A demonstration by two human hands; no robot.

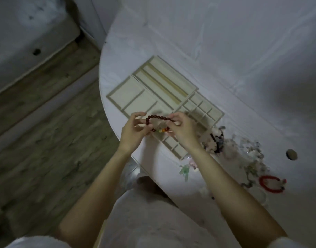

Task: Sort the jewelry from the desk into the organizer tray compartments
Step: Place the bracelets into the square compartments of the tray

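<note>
At the left edge of the round white desk (225, 51) lies the flat beige organizer tray (117, 92), with broad open compartments at its left end, long ridged slots in the middle and small square cells toward the right. Just above its near side, the left hand (134, 133) pinches one end of a dark brown beaded bracelet (159, 117) between thumb and curled fingers, and the right hand (182, 127) pinches the other end the same way, so the loop hangs stretched between them over the tray, touching none of it. A few orange and green beads sit on its near side. It looks light and limp, likely strung on elastic, with smooth round beads that could roll or slip, so gripping the strand on two opposite sides seems wise, then lowering it into a broad compartment. Further right, on the desk, sits a tangled pile of pale and dark jewelry (230, 145), and nearer, a red corded bracelet (271, 184).
</note>
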